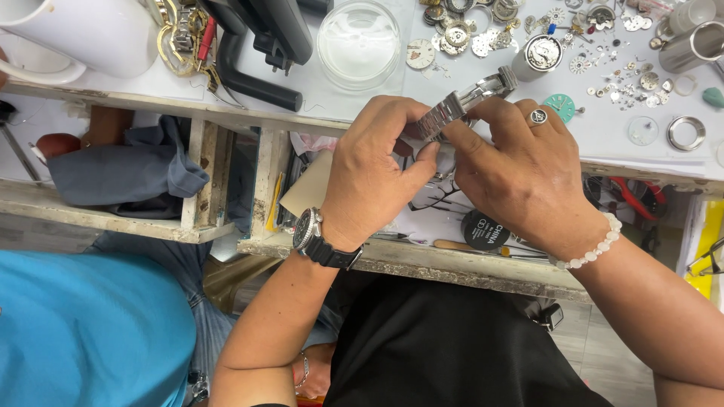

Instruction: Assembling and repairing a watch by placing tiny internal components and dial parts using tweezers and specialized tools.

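Forearms rise from the bottom of the frame over a black garment, meeting at centre above the open drawer [422, 260] of a worn wooden bench. The left hand [377, 169], with a dark wristwatch [309, 230] strapped below it, is closed on the lower end of a steel watch bracelet [464, 102], thumb and fingers pinching the links so they stay steady. The right hand [520, 169], wearing a ring and a white bead wristband [596, 245], is clamped on the same band from the other side, fingertips pressed where the links meet, apparently to keep that spot taut and close to the eye. The bracelet runs slantwise from between the hands toward the upper right, its free end resting on the white benchtop [603, 136]. Beyond it, in the upper centre, sits a round clear glass dish [358, 41]; scattered watch parts [618, 71], gears and a teal dial [559, 107] spread across the upper right, within easy reach. A white mug [83, 34] stands at upper left.
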